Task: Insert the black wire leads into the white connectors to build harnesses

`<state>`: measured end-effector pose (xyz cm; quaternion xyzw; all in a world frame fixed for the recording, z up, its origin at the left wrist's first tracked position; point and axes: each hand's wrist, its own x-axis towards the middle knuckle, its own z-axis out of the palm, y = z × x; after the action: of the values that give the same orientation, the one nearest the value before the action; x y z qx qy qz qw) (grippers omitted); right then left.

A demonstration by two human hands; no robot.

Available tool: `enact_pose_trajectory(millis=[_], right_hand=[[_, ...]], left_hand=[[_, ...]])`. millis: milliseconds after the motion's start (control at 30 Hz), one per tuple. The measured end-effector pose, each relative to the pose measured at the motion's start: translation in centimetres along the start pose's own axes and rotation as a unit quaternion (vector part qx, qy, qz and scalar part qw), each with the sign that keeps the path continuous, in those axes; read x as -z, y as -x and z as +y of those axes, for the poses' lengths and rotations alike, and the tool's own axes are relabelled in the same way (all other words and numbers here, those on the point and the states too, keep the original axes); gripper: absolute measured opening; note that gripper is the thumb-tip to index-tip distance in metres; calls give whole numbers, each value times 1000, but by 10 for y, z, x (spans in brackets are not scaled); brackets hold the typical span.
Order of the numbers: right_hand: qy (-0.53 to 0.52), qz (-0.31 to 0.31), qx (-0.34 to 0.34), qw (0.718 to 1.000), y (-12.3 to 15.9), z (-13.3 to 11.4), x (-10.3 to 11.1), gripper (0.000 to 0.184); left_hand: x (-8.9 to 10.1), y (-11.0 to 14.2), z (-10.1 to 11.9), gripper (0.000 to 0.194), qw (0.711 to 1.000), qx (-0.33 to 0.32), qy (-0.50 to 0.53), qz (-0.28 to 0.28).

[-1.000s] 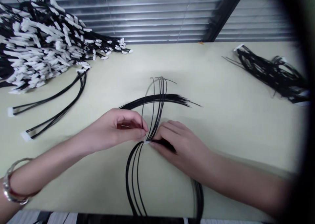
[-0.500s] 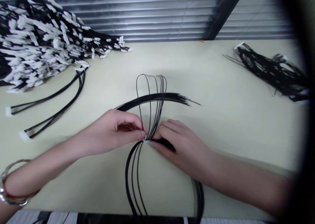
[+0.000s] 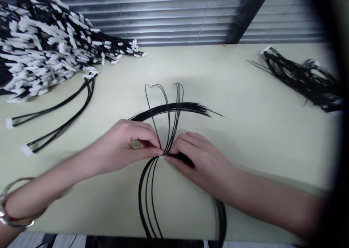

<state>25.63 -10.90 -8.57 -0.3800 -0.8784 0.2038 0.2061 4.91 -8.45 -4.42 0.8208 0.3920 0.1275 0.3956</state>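
Observation:
A small white connector (image 3: pixel 163 156) sits between my two hands, with thin black wires running out of it. Several wires (image 3: pixel 169 110) loop upward from it, and others (image 3: pixel 141 200) curve down past the table's front edge. My left hand (image 3: pixel 136 142) pinches one thin black wire right beside the connector, thumb against forefinger. From the other side, my right hand (image 3: pixel 196 160) is closed round a bundle of black wires at the connector's right end. Those wires hang down below the right wrist. A loose bundle of cut black wires (image 3: pixel 174 108) lies just behind the hands.
At the back left rises a big heap of black cables with white connectors (image 3: pixel 49 48). Two finished-looking cables (image 3: pixel 62 126) with white ends lie in front of it. A tangled black cable bundle (image 3: pixel 297 77) rests at the back right. Window blinds (image 3: pixel 174 15) border the table's far edge.
The upright wire loops have shifted, with the leftmost ones leaning further left. My left fingertips have moved very slightly right along the connector. My right hand stays put.

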Motion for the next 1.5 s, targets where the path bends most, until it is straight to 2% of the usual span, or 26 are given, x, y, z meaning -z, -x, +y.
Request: enact_pose_trajectory(millis=[300,400,600,733,967,1100,1300,1500], right_hand=[[27,-4,6,1000,0,1,-1,12],[26,-4,8,1000,1,1,-1,12],[29,-1,11,1000,0,1,-2,12],[28,5,13,1000,0,2,-3,12],[14,1,11,1000,2,1,-1,10],[20,-5,10,1000,2,1,0,10],[19,-3,13,1000,1,2,-1,13],[19,-1,12,1000,1,2,-1,12]], left_hand=[[5,-4,9,17,995,-60,-64,-49],[3,-2,8,16,994,-70,-72,-32],[-2,-2,-1,7,989,-129,-49,49],[-1,-3,-4,9,990,-130,-39,26],[-1,-2,-7,15,979,-191,-65,24],[-1,-3,-7,16,979,-188,-72,31],[-1,-2,-5,15,983,-147,-100,53],[0,-1,-5,14,981,-159,-104,49]])
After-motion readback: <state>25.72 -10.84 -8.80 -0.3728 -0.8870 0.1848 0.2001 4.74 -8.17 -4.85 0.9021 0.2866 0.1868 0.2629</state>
